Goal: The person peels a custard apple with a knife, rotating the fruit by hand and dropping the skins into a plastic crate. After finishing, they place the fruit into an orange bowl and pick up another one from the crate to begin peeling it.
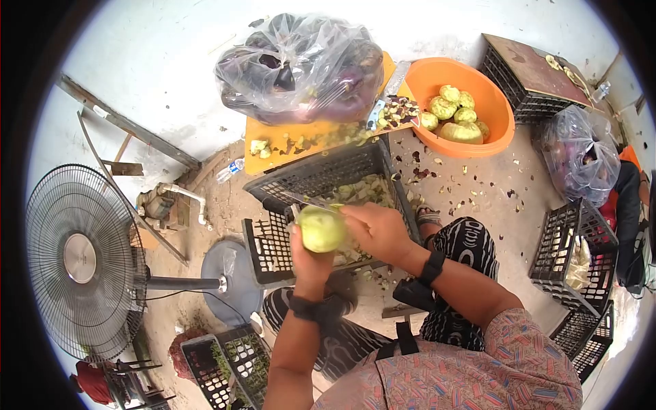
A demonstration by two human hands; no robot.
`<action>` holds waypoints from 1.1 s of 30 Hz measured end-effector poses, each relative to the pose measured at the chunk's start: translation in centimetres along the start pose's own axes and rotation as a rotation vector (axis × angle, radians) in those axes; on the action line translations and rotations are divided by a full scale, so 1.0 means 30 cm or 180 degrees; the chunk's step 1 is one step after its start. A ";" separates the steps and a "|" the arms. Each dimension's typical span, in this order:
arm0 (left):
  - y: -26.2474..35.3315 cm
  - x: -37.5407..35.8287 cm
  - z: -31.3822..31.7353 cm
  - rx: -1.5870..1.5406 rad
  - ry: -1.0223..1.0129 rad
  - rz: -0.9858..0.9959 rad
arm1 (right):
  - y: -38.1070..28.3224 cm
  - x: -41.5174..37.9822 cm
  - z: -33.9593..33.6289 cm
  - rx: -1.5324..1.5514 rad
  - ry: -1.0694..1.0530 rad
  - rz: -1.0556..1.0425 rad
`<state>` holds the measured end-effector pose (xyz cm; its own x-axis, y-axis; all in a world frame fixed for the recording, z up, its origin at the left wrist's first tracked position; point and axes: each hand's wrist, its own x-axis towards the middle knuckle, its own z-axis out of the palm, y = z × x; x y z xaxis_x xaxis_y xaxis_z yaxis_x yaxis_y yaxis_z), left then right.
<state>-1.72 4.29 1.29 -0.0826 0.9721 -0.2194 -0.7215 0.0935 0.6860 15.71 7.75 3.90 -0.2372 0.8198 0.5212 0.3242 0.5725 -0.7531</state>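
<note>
My left hand (311, 263) is wrapped round a pale green, peeled round eggplant (322, 230), holding it up from below. My right hand (379, 231) grips a knife (307, 201) whose thin blade points left across the top of the eggplant; the handle is mostly hidden in my fingers. Both hands are above a black plastic crate (273, 183) with pale peelings and pieces (369, 191) in it. Beyond the crate, a clear plastic bag (301, 75) of dark purple eggplants rests on an orange board (256, 130).
An orange basin (502, 116) holds several peeled eggplants. Another bag of eggplants (581, 154) and black crates (564, 253) stand at the right. At the left is a large fan (85, 260) on a round base (222, 273). A bottle (230, 171) and peel scraps (444, 188) lie on the floor.
</note>
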 end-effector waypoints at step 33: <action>-0.018 -0.015 0.005 0.0873 0.0300 0.1154 | -0.037 -0.045 0.018 0.0083 -0.0031 -0.0288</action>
<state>-1.19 3.85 1.13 -0.3674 0.9299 0.0151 -0.4270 -0.1831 0.8855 15.18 5.99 3.81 -0.2734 0.7645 0.5838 0.2772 0.6438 -0.7133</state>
